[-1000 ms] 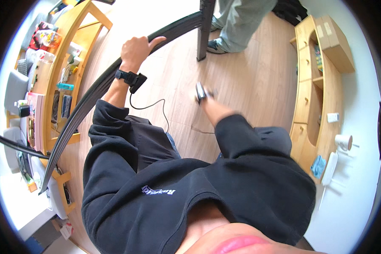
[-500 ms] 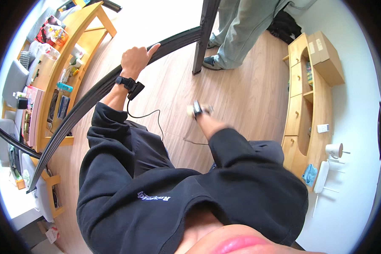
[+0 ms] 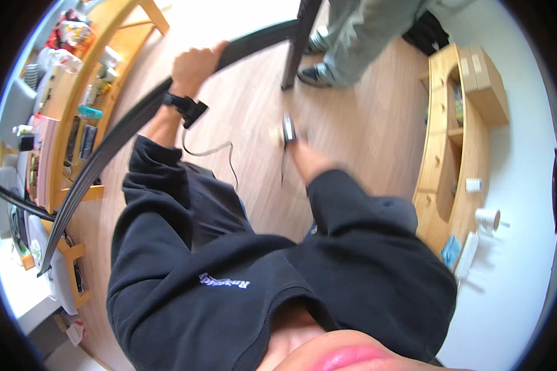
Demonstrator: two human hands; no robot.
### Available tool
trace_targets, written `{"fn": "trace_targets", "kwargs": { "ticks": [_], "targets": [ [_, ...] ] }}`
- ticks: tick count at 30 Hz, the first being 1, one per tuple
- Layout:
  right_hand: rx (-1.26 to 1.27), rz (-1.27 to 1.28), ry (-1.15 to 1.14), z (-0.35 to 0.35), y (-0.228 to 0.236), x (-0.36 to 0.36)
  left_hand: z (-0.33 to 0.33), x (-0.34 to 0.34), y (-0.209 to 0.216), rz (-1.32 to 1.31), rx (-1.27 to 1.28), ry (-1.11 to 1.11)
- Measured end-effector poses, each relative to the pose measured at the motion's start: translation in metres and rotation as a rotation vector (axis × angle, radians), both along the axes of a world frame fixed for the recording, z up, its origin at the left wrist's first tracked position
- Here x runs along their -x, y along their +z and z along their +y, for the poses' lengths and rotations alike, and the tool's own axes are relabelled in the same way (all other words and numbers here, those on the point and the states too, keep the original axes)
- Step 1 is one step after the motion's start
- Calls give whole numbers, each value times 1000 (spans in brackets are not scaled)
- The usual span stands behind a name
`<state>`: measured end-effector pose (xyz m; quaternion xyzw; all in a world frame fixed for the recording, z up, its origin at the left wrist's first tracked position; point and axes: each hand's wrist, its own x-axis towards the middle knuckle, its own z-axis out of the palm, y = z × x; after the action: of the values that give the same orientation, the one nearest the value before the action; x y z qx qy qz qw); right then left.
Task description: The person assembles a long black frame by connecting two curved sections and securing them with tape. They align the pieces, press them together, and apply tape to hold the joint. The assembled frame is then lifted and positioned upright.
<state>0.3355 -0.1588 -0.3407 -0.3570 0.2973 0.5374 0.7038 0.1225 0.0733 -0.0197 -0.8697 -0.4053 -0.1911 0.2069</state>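
My left hand [image 3: 193, 73] is wrapped round a long black grooved bar [image 3: 130, 114], its thumb lying along the top side. Fisheye bending makes the bar look curved; it runs from the lower left up to a black upright post [image 3: 298, 46]. Lower and to the right, my right hand [image 3: 276, 136] hangs over the wooden floor, smeared by motion. Its fingers cannot be made out, nor whether anything is in them. A black device with a thin cable is strapped on my left wrist, and a strapped device also sits on the right wrist.
Another person's legs [image 3: 365, 46] stand just right of the post. Along the right wall is a wooden drawer desk [image 3: 436, 161] bearing a cardboard box [image 3: 486, 86]. At left stands a wooden shelf table [image 3: 74, 117] loaded with items. A second black bar [image 3: 21, 201] crosses the lower left.
The whole view has shifted slightly. My right hand has moved forward, its wrist turned. The left hand keeps its hold on the bar, and the bar and post appear higher in the picture.
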Motion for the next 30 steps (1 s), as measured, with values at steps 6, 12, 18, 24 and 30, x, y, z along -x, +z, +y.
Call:
{"fn": "trace_targets", "kwargs": {
  "ticks": [6, 12, 18, 24, 30],
  "targets": [
    [4, -75, -11, 4, -8, -7, 17, 6, -5, -49, -160, -92],
    [131, -30, 17, -25, -15, 19, 19, 4, -12, -42, -21, 64],
    [-58, -101, 49, 64, 18, -26, 24, 7, -8, -97, 47, 15],
    [191, -60, 35, -32, -20, 15, 24, 6, -8, -89, -5, 72],
    [-55, -117, 58, 86, 34, -36, 32, 6, -3, -79, 139, 83]
  ]
}}
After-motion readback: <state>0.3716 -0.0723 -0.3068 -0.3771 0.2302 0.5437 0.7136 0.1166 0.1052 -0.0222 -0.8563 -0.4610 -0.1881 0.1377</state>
